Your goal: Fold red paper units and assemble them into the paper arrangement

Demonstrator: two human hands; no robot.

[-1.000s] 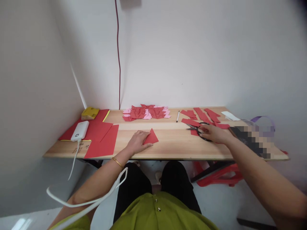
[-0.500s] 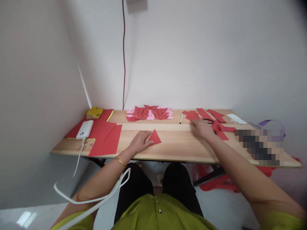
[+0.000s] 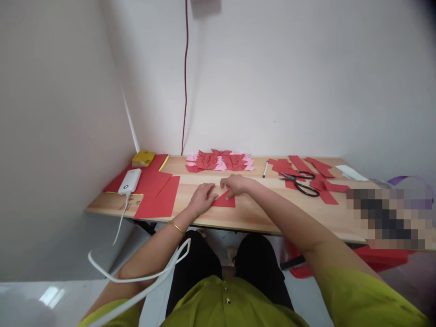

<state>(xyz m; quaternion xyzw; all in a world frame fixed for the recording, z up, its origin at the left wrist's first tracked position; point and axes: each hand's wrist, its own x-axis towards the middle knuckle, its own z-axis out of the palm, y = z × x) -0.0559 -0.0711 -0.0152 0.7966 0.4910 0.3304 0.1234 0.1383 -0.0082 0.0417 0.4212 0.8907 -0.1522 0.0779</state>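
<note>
A small red paper triangle [image 3: 225, 202] lies on the wooden table in front of me, partly covered by my fingers. My left hand [image 3: 203, 199] rests at its left side, fingers stretched out and thumb near the paper's edge. Above the triangle's top is my right hand [image 3: 235, 185], its thumb and forefinger apart and the thumb at the paper. Black-handled scissors [image 3: 299, 182] lie to the right with blades parted, on and beside red paper scraps [image 3: 327, 169].
Folded red and pink paper pieces [image 3: 220, 161] stand in rows by the wall. A pen [image 3: 265, 169] lies right of them. At left are red sheets [image 3: 160, 202], a white power bank [image 3: 130, 181] with a cable, and a yellow packet [image 3: 143, 158]. The table [image 3: 259, 218] ends near my knees.
My right hand has moved left from beside the scissors to the red triangle, and the scissors now lie uncovered. My left hand stays by the triangle. The view has shifted slightly.
</note>
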